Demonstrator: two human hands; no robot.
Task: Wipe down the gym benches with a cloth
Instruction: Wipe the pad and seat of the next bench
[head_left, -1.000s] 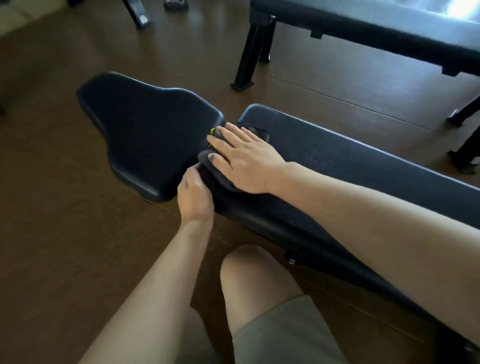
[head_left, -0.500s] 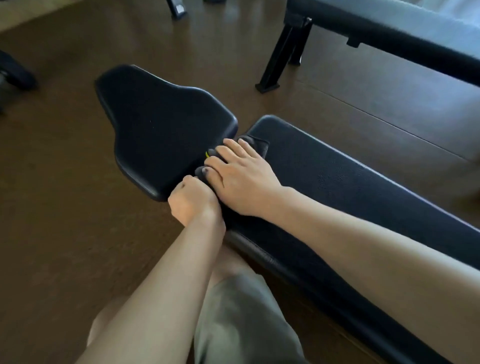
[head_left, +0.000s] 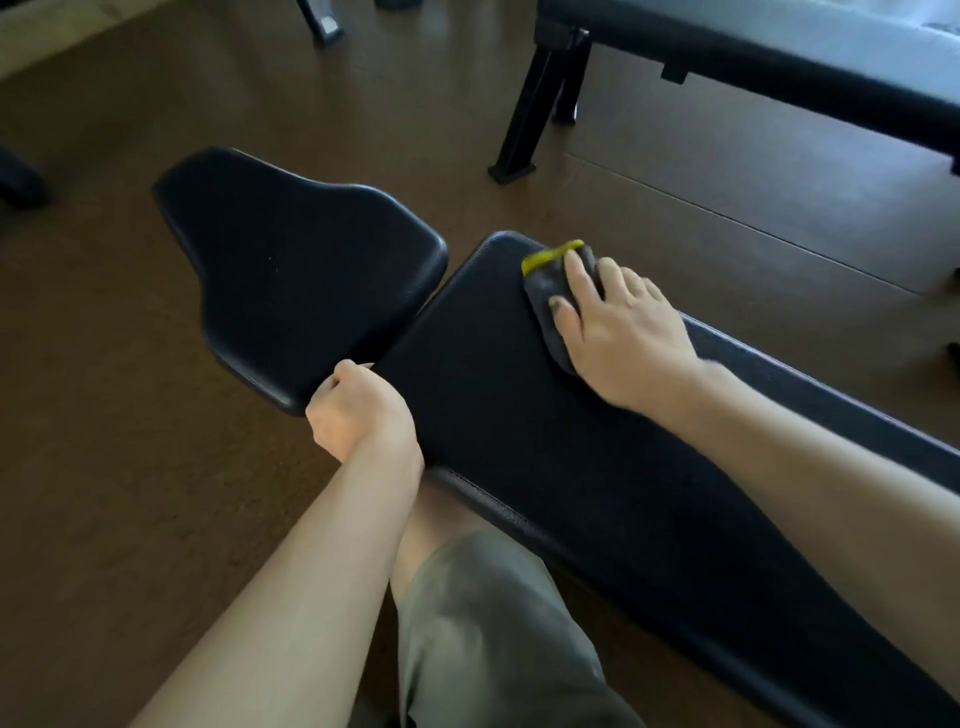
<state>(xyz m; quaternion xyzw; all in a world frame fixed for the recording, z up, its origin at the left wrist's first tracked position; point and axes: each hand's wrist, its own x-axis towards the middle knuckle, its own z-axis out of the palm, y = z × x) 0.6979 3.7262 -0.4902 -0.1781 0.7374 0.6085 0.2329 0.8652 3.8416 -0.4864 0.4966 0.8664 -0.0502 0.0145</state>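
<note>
A black padded gym bench lies across the view, with a seat pad (head_left: 291, 270) at left and a long back pad (head_left: 545, 441) running to the lower right. A dark grey cloth (head_left: 545, 296) with a yellow edge lies flat on the far end of the back pad. My right hand (head_left: 618, 338) presses it down with straight fingers. My left hand (head_left: 358, 410) is curled at the near corner of the seat pad, by the gap between the pads; what its fingers hold is hidden.
A second black bench (head_left: 753, 57) on metal legs (head_left: 530, 109) stands at the upper right. Brown floor (head_left: 130, 467) surrounds the benches. My knee in grey shorts (head_left: 483, 613) is below the back pad. Dark equipment feet show at the top and left edges.
My right hand has slid the cloth from the gap between the pads to the far edge of the back pad. My left hand stays at the seat pad's near corner.
</note>
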